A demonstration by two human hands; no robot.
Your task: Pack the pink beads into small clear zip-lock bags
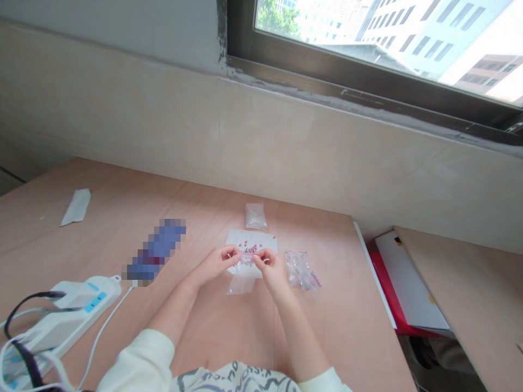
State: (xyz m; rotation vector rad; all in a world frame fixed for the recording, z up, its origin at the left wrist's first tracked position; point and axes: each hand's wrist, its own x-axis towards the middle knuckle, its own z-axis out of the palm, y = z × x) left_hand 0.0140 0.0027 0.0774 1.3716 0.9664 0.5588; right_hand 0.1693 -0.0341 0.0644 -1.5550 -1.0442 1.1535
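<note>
My left hand point(220, 260) and my right hand point(271, 267) pinch the two ends of a small clear zip bag point(245, 260) with a thin reddish line along its top. It is held over a white sheet of paper point(232, 237). Small red pieces point(252, 249) lie scattered and heaped on that sheet, just beyond my fingers; their exact kind is too small to tell. Under the bag, a flat translucent piece of plastic point(240, 285) sticks out from the paper's near edge. Beside my right hand rests a pile of clear zip bags point(301, 269).
A clear packet point(255, 216) lies behind the paper. To the left are a pixelated, phone-shaped object point(157, 251), a white power strip point(73, 313) with cables, and a white scrap point(76, 207). The table's right edge borders a gap holding a red and white folder point(408, 280).
</note>
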